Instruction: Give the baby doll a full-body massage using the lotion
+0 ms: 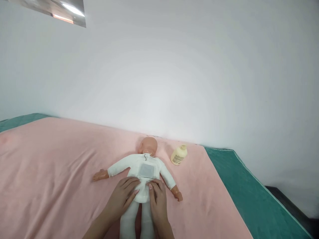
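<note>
A baby doll (pixel 142 193) in a white suit lies stretched out on a pink sheet, its arms spread to both sides. A grey rectangular panel (pixel 146 171) shows on the upper side of its torso. On the left of the doll's waist rests my left hand (pixel 123 194), open, with the thumb apart from the fingers. My right hand (pixel 158 197) touches the other side of the waist, fingers bent loosely and lying on the white cloth. Both hands cover part of the doll's hips.
Right of the doll's head stands a pale yellow bottle (pixel 178 155) with printed text. The pink sheet (pixel 62 166) covers a green surface (pixel 249 186) seen at both sides. A white wall (pixel 159 66) rises behind, with a shiny panel (pixel 67 11) at upper left.
</note>
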The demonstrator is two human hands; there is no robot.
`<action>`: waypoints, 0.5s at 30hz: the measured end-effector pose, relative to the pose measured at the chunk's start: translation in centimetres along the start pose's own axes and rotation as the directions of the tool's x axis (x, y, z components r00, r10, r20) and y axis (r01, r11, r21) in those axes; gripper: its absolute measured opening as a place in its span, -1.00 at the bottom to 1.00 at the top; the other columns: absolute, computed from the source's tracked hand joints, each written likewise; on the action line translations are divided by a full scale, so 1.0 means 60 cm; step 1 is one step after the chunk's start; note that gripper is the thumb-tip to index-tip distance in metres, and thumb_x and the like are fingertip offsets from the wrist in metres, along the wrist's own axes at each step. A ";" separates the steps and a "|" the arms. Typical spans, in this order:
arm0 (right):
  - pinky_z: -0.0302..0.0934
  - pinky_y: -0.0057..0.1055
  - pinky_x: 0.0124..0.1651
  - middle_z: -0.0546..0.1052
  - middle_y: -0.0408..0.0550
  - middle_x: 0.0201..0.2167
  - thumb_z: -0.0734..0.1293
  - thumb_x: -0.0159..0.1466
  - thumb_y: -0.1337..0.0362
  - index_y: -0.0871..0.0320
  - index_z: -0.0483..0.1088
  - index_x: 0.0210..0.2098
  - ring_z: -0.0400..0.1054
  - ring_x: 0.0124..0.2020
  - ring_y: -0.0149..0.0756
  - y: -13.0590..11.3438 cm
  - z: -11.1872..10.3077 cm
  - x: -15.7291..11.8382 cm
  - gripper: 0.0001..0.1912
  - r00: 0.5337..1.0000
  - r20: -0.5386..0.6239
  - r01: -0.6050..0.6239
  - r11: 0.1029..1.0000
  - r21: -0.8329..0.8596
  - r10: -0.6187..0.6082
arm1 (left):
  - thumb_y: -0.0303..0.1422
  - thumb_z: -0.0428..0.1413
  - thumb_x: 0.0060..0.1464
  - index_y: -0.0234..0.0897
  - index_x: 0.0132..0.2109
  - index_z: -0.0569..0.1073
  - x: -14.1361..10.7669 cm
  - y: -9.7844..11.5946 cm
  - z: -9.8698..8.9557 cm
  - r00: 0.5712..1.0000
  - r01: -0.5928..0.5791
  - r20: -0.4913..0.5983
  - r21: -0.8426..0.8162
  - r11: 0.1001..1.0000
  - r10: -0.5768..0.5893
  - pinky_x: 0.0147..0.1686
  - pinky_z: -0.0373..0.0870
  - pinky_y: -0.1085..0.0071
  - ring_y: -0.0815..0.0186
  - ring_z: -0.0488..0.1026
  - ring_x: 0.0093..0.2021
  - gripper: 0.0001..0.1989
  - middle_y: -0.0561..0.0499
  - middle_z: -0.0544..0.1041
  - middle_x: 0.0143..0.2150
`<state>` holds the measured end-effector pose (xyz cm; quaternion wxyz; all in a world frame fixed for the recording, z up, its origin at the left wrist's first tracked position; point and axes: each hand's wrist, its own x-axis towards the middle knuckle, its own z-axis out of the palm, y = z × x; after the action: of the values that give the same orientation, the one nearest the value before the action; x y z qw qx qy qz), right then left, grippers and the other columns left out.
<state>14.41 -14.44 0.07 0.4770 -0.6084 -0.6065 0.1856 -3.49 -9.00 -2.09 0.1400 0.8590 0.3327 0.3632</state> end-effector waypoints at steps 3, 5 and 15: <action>0.19 -0.23 0.04 0.45 -0.01 -0.15 0.15 0.37 0.24 0.07 0.48 -0.22 0.29 -0.05 -0.18 0.003 0.006 -0.002 -0.74 1.000 0.002 0.010 1.000 -0.020 -0.010 | -0.29 -0.04 0.27 -0.20 0.08 0.41 0.003 0.001 0.002 0.999 0.020 0.047 -0.015 1.000 -0.020 0.06 0.32 0.22 0.20 0.39 0.06 -0.71 -0.07 0.50 0.02; 0.21 -0.23 0.01 0.46 0.00 -0.17 0.15 0.36 0.25 0.08 0.48 -0.24 0.31 -0.07 -0.17 0.006 0.008 -0.003 -0.74 1.000 -0.004 0.025 0.999 -0.035 -0.025 | -0.30 -0.05 0.28 -0.21 0.06 0.42 0.003 0.004 0.004 0.998 0.040 0.044 -0.020 0.999 -0.039 0.04 0.34 0.21 0.20 0.40 0.04 -0.71 -0.08 0.51 0.00; 0.15 -0.16 0.11 0.40 0.03 -0.05 0.17 0.36 0.21 0.06 0.43 -0.07 0.25 0.04 -0.14 0.011 0.004 0.011 -0.75 0.997 -0.006 0.078 0.990 -0.114 -0.079 | -0.32 -0.07 0.28 -0.23 0.08 0.41 0.025 0.018 0.008 0.999 0.053 -0.011 -0.007 0.999 -0.053 0.09 0.29 0.16 0.20 0.37 0.06 -0.70 -0.07 0.49 0.03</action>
<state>14.71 -13.61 -0.33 0.4517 -0.6110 -0.6372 0.1289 -1.85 -8.79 -1.09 0.1504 0.8474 0.3549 0.3652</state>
